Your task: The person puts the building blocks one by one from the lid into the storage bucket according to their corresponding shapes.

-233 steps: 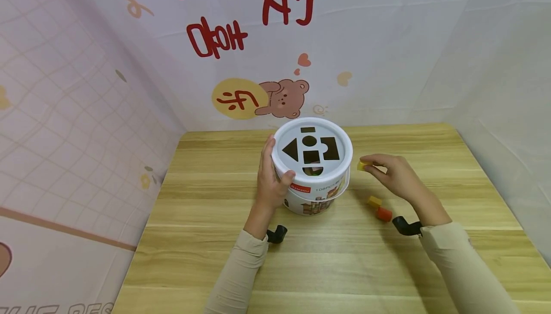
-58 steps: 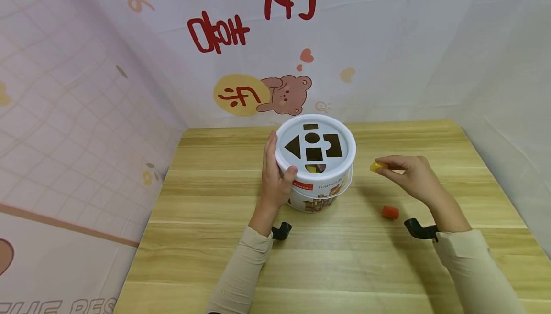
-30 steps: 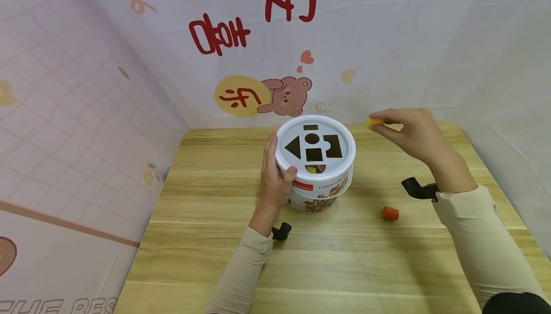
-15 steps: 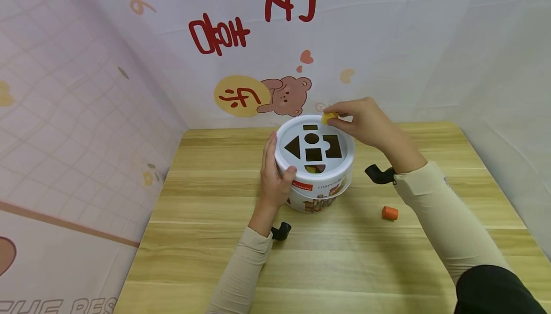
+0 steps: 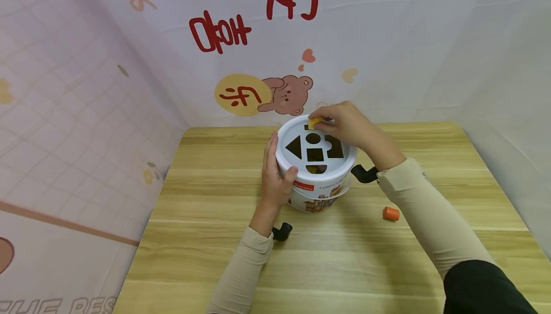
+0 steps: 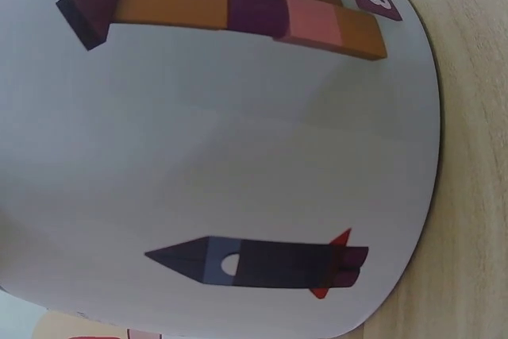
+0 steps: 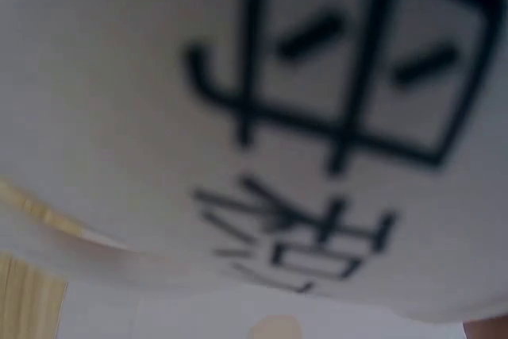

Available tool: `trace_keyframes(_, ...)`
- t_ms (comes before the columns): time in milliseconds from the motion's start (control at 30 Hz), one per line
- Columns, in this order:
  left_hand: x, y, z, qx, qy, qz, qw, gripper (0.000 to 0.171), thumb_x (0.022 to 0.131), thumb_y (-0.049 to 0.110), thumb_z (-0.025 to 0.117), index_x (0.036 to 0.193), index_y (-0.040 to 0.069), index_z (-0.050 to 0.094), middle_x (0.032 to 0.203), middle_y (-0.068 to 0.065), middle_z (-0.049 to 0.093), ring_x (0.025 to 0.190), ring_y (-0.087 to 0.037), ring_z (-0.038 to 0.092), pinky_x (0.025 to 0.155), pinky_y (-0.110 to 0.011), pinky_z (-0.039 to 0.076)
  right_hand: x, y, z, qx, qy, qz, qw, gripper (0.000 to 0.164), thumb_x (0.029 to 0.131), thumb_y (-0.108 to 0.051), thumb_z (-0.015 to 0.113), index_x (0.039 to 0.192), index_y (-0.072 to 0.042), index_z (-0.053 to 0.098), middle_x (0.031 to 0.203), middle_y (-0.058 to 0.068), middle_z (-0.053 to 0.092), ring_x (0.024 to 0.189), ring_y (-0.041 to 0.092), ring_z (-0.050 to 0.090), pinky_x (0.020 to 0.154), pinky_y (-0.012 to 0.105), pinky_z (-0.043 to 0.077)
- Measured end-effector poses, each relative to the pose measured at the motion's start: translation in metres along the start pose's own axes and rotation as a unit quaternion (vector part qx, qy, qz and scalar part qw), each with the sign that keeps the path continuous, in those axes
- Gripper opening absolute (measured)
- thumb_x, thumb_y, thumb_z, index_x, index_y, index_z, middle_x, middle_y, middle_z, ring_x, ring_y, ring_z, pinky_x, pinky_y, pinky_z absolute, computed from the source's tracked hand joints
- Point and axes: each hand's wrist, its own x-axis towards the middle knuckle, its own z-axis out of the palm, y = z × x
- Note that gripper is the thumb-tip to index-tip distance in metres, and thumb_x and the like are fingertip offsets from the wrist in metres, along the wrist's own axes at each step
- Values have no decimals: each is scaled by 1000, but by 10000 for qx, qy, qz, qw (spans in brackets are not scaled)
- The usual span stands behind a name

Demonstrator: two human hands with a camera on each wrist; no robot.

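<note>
A white bucket (image 5: 318, 205) with a shape-cut lid (image 5: 299, 167) stands on the table. My left hand (image 5: 274, 185) holds it at the left, fingers along the side and thumb over the lid's front rim. My right hand (image 5: 344, 120) pinches a small yellow block (image 5: 313, 123) at the rectangular slot near the lid's back edge. The block covers part of that slot. An orange cylinder block (image 5: 391, 214) lies on its side to the right. In the left wrist view the bucket's printed wall (image 6: 222, 125) fills most of the frame; neither wrist view shows its hand's fingers.
Other lid openings include a triangle (image 5: 294, 147), a circle (image 5: 313, 138) and a square (image 5: 314, 155). The thin bucket handle (image 5: 344, 192) hangs down at the front right. A printed cloth wall (image 5: 387, 65) rises behind the wooden table (image 5: 193, 218).
My right hand has carried the yellow block up and left, from beside the bucket to the lid's back slot. The yellow block earlier lying beside the cylinder is gone from the table.
</note>
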Motion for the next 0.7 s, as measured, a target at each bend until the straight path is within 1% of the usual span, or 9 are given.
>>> trace_keyframes(333,-1,0,-3,42,-29,-23,10000,96,96,70,52,165,8,29,170,-7,28,150,-26,38,119,-50,38,2,-3,5,-64,-134,157,9998,21,94,-6,80,114,-3,79,106,11,79,93,26,74,81,45,61)
trace_keyframes(400,-1,0,-3,30,-38,-22,10000,95,96,70,52,165,8,30,170,-8,28,151,-27,37,120,-50,38,2,-2,6,-78,-151,149,9997,25,94,-8,80,118,-3,78,109,12,78,96,27,74,84,46,60)
trace_keyframes(467,-1,0,-3,12,-47,-15,10000,94,96,69,53,165,8,30,170,-9,28,151,-27,37,119,-51,38,1,0,7,-115,-132,68,9998,30,93,-9,81,123,-2,76,115,13,77,104,30,73,90,48,59)
trace_keyframes(533,-1,0,-3,-19,-61,-5,10000,94,96,67,53,165,8,30,170,-11,28,151,-27,37,119,-52,38,-2,2,5,-54,33,-113,9999,35,92,-9,82,126,-1,74,121,14,75,113,33,71,98,51,55)
trace_keyframes(600,-1,0,-3,-33,-73,-9,10000,94,96,67,53,165,8,30,170,-11,28,151,-27,37,119,-51,38,-8,4,2,19,334,-347,9988,37,91,-7,83,126,0,74,125,16,74,120,36,68,104,54,52)
trace_keyframes(633,-1,1,-3,-37,-81,-11,10000,94,96,67,53,165,8,29,170,-10,27,151,-27,37,119,-51,38,-12,4,-1,46,512,-432,9977,37,90,-6,83,125,-1,74,126,16,74,122,37,67,105,55,51)
trace_keyframes(700,0,1,-2,-59,-88,-4,9999,94,96,67,53,165,8,29,170,-9,28,151,-27,37,119,-51,38,-25,6,-8,96,885,-519,9947,37,87,-2,85,123,-1,76,124,15,75,122,37,67,105,54,51)
